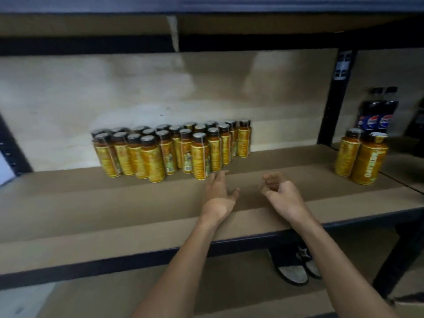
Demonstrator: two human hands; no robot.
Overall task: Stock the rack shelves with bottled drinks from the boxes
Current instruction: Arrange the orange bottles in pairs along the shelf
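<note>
- Two bare forearms (181, 260) reach in from below, over the front lip of the shelf (91, 203).
- Left grip (219, 191) is released, fingers straight and spread, holding nothing. Its fingertips lie just beside the front bottle of the block; with the blur I cannot say whether they touch it.
- Right grip (278, 191) is loosely curled and empty, over bare board and apart from any bottle.
- Bottles (172, 150), yellow-labelled with dark caps, stand upright in a tight block at the back-middle of the shelf. Their front row is uneven.
- One pair (362, 157) of the same kind stands at the shelf's right end near the post (332, 99), well apart from the block. Cola bottles (378, 111) sit beyond the post.
- Sandals (292, 273) lie on the floor under the shelf.
- No box is in view, so with both hands free the step looks to me like squaring the block before fetching more.
- To do it well:
  - Press flat fingers low on the bottle bodies, not the caps, so they slide rather than tip.
  - Steady the far side with the right hand.
  - Bring the front row into a line.
  - Fill the bare stretch rightward toward the pair, labels outward.
</note>
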